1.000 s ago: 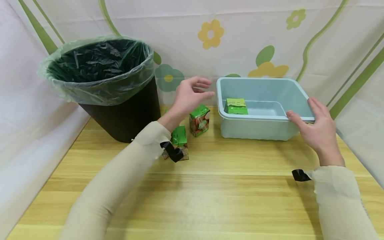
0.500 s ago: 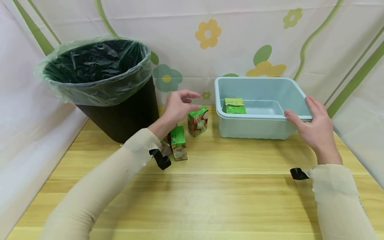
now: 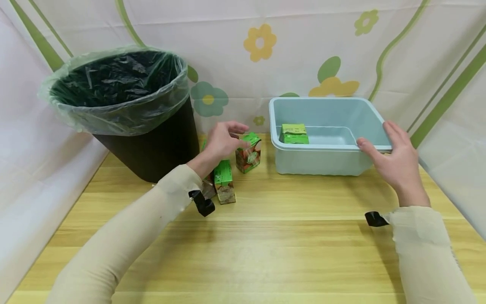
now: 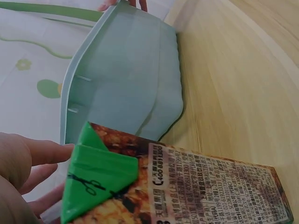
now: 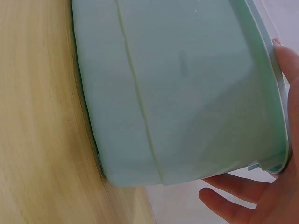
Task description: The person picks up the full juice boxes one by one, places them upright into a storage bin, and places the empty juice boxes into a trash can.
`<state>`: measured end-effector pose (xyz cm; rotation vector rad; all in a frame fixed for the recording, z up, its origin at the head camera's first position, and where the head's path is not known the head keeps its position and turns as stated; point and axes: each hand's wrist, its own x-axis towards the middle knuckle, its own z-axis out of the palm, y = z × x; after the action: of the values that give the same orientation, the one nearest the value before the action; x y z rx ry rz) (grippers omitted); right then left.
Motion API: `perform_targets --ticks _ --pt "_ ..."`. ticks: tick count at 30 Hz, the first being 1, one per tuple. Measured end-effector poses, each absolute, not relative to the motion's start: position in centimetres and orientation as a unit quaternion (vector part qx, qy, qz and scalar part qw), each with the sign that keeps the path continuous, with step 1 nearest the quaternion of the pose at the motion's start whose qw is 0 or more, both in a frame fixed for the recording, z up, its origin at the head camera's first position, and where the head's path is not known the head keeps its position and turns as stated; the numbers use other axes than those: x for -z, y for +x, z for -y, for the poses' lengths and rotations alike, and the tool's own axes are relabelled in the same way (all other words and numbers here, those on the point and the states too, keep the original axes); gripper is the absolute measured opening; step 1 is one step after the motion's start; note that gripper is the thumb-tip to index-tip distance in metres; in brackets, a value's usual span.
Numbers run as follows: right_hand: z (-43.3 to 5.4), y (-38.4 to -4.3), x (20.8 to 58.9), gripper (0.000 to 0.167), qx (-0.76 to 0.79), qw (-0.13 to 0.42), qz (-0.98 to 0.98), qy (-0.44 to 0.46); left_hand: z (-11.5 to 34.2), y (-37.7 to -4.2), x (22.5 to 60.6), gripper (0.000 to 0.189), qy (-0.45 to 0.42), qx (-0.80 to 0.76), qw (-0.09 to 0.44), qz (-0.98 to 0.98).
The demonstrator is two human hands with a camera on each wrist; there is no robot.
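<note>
A right hand (image 3: 401, 164) grips a blue tub (image 3: 315, 161) by its corner, seemingly to steady it, while the left hand (image 3: 218, 143), thumb and fingers parted, nears 1 carton (image 3: 249, 159) beside the tub, contact unclear.

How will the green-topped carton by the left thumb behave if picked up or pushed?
The carton probably keeps its shape when pinched, given its flat sides and crisp edges. It looks unlikely to roll, being boxy, but a push near the top might tip it, since it stands upright on a small base.
</note>
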<state>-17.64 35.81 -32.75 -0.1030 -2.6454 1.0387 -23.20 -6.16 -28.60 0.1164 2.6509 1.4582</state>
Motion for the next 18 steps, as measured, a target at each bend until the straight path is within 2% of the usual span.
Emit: perform_targets --ticks 10,18 --pt "-35.8 -17.7 32.7 0.09 -0.359 0.144 0.921 -0.039 5.6 -23.3 29.1 0.048 0.031 -0.459 0.072 -0.885" --pt "-35.8 -17.6 32.7 0.091 -0.361 0.141 0.921 -0.039 5.1 -23.3 29.5 0.049 0.045 -0.425 0.062 -0.902"
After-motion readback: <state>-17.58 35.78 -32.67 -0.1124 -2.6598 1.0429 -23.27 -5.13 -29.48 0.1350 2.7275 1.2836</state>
